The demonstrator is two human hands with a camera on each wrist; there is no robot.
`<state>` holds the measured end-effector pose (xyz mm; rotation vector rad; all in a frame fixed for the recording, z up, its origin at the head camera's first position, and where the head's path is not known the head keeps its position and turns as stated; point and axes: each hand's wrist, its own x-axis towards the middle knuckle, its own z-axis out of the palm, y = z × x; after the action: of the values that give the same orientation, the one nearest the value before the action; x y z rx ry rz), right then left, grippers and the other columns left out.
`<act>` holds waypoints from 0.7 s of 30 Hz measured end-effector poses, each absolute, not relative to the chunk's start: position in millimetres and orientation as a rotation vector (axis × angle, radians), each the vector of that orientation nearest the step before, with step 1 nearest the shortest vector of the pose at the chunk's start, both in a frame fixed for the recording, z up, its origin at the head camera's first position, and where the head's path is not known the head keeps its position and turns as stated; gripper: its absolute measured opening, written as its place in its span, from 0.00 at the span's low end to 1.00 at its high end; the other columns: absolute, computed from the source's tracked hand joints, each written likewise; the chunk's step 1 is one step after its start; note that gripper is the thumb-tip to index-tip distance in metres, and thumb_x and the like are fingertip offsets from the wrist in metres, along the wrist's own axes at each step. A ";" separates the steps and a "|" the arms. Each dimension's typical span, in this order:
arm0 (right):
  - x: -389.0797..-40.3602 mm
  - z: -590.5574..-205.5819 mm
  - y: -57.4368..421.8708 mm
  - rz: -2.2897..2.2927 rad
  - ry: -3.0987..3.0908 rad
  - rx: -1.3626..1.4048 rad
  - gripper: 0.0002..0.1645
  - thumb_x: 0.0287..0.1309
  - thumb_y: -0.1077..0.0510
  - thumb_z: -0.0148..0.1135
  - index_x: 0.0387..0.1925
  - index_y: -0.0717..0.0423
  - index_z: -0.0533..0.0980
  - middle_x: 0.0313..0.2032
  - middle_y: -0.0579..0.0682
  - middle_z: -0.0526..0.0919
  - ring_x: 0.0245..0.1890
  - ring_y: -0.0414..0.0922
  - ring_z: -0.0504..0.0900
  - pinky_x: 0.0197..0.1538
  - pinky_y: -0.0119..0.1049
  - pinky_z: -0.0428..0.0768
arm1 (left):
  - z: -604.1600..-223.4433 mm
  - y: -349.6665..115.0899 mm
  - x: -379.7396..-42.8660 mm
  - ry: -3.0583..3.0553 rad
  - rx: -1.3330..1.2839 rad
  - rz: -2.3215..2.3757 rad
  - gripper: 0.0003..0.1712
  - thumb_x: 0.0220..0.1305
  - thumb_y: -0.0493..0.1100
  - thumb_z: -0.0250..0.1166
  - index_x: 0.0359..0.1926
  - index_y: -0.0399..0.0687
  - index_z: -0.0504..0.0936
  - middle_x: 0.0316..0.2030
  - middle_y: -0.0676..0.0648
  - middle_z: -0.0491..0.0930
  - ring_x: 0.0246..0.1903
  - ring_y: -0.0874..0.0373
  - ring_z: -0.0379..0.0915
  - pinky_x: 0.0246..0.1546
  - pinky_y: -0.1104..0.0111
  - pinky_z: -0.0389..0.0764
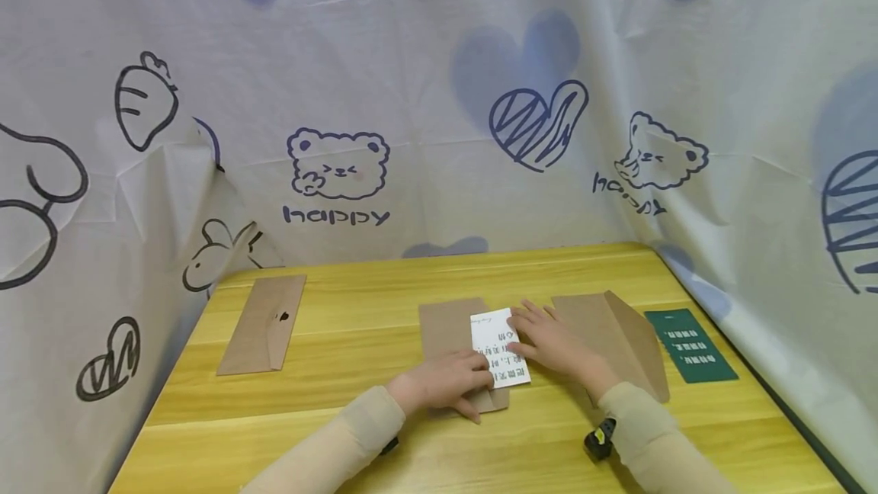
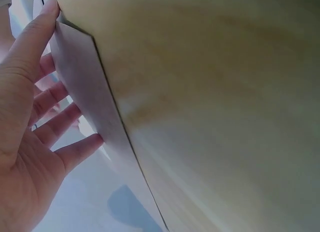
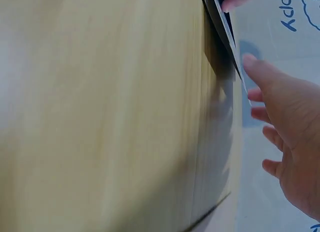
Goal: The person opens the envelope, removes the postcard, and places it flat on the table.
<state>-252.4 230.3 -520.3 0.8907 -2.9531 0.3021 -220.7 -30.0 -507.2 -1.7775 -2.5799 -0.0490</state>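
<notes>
In the head view a white card (image 1: 488, 328) with dark lettering overlaps the right side of a brown paper envelope (image 1: 444, 326). My left hand (image 1: 442, 381) holds this envelope at its near end, fingertips over the card's left edge. The left wrist view has the thumb at the corner of the envelope (image 2: 82, 74), the fingers spread along its other side. At the card's right edge is my right hand (image 1: 559, 343), its thumb low and fingers higher up. In the right wrist view it pinches the thin edge of the card (image 3: 245, 87) between thumb and fingers.
Beside the right hand lies another brown envelope (image 1: 583, 311), flap opened out. Further right is a dark green card (image 1: 691, 345) with white lettering. A closed brown envelope (image 1: 254, 326) lies at the far left. A printed white curtain (image 1: 425, 174) surrounds the wooden table (image 1: 343, 326).
</notes>
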 end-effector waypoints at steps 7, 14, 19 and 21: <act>-261.9 -519.6 207.7 0.280 -2.928 0.746 0.32 0.68 0.42 0.55 0.63 0.59 0.71 0.62 0.61 0.73 0.68 0.61 0.67 0.65 0.64 0.66 | -507.4 -29.8 -221.6 -2.593 -1.785 -0.057 0.29 0.52 0.67 0.66 0.49 0.57 0.80 0.48 0.54 0.76 0.44 0.65 0.70 0.47 0.76 0.74; -275.8 -523.0 189.5 0.146 -2.957 0.611 0.30 0.68 0.40 0.53 0.58 0.59 0.73 0.53 0.58 0.77 0.56 0.55 0.75 0.56 0.56 0.75 | -508.9 -29.4 -221.9 -2.596 -1.781 -0.057 0.29 0.52 0.67 0.67 0.49 0.56 0.80 0.48 0.55 0.75 0.45 0.65 0.69 0.49 0.75 0.73; -282.1 -524.7 183.6 0.030 -2.987 0.549 0.29 0.69 0.38 0.50 0.50 0.59 0.76 0.46 0.56 0.78 0.49 0.53 0.76 0.49 0.51 0.75 | -509.0 -29.5 -221.4 -2.590 -1.774 -0.039 0.29 0.52 0.67 0.66 0.49 0.57 0.79 0.48 0.55 0.75 0.46 0.64 0.70 0.50 0.75 0.74; -283.5 -524.3 181.7 0.007 -2.998 0.532 0.30 0.69 0.38 0.50 0.50 0.60 0.76 0.45 0.57 0.78 0.48 0.53 0.76 0.48 0.50 0.75 | -508.4 -29.8 -220.8 -2.589 -1.773 -0.030 0.29 0.52 0.67 0.66 0.49 0.57 0.79 0.49 0.55 0.75 0.46 0.65 0.70 0.51 0.75 0.74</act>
<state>-283.5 181.7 -524.3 0.5325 -2.9976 0.0073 -220.8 -29.8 -508.4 -1.7725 -2.5890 -0.0304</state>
